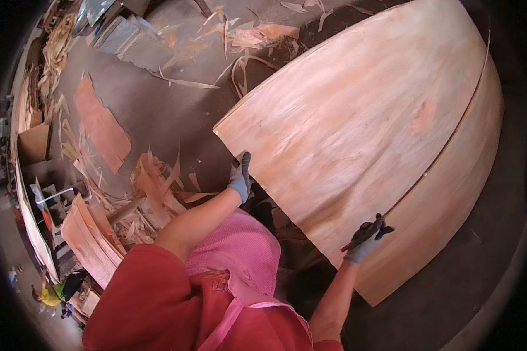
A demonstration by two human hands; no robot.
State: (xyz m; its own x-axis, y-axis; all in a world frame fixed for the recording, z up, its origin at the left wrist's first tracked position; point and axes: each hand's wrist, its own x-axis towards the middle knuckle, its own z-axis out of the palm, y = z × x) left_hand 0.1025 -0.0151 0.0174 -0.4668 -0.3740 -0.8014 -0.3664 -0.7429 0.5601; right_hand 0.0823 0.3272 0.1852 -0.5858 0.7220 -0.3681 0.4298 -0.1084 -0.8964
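A large stack of pale wood veneer sheets stretches from my front away to the upper right. My left hand, in a grey glove with dark fingertips, grips its near left edge; the fingers below the edge are hidden. At the near right, my right hand, gloved alike, closes over the veneer beside a long dark split. A thin, dark, blade-like tool pokes out of its grasp toward the left. Right of the split lies another veneer panel, its corner jutting toward me.
Torn veneer pieces and curled scraps litter the floor on the left. Grey slabs lie at the upper left. Broken veneer is heaped beside me. Far left, a person in a yellow top is near more wood.
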